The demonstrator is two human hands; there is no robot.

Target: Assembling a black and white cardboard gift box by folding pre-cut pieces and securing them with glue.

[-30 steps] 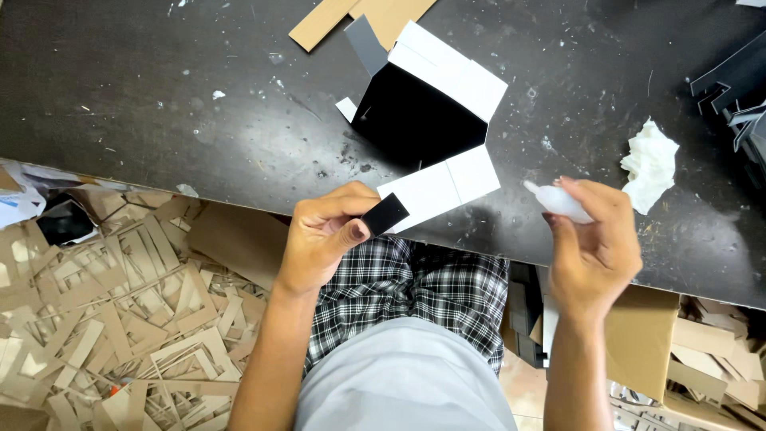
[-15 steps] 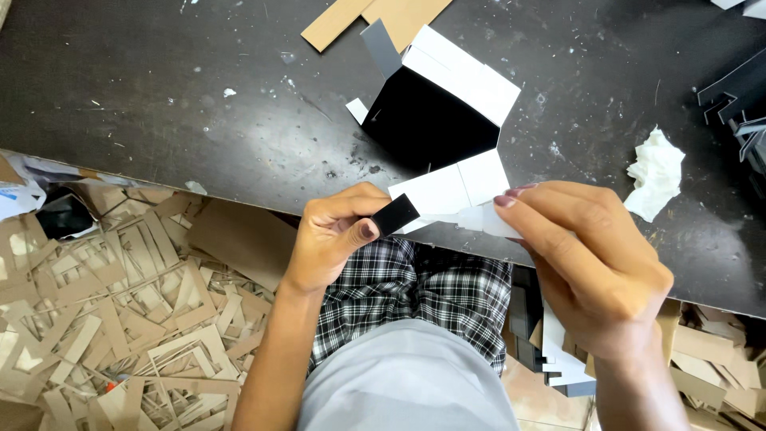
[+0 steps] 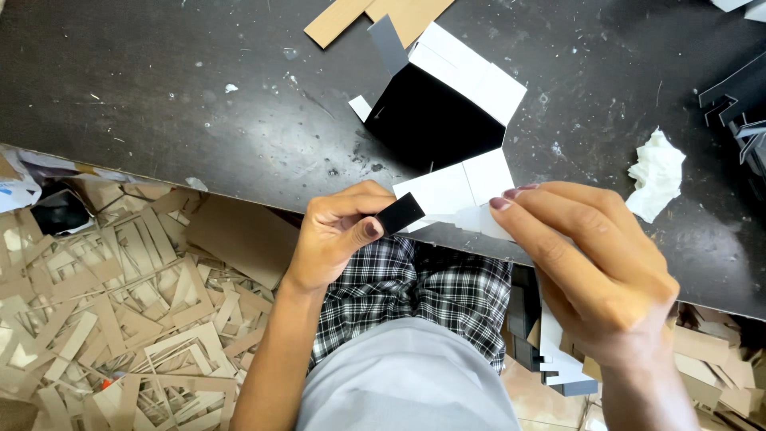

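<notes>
- Seen from above, a person sits at the near edge of a dark, scuffed worktable [image 3: 159, 96], matte and dotted with pale specks and glue marks.
- The left hand [image 3: 339, 231] pinches a small black rectangular flap [image 3: 400, 213] between thumb and fingers, its grip narrow and closed on the card.
- That flap belongs to a half-folded cardboard box [image 3: 447, 120], smooth and flat-sided, black inside and white outside, lying on the table just beyond the hands, with a white panel [image 3: 455, 187] reaching over the near edge.
- The right hand [image 3: 594, 263] lies with long fingers stretched flat, the fingertips [image 3: 501, 204] pressing on the white panel; it clasps nothing, and a thin pale strip shows under the fingers.
- A crumpled white tissue [image 3: 656, 172], soft and wrinkled, sits on the table to the right.
- Plain brown cardboard strips [image 3: 375, 16] lie at the far edge.
- Left of the person, the floor holds a heap of brown cardboard offcuts [image 3: 112, 303], angular and frame-shaped.
- The person's lap shows a black-and-white plaid cloth [image 3: 415, 291] and a grey shirt.
</notes>
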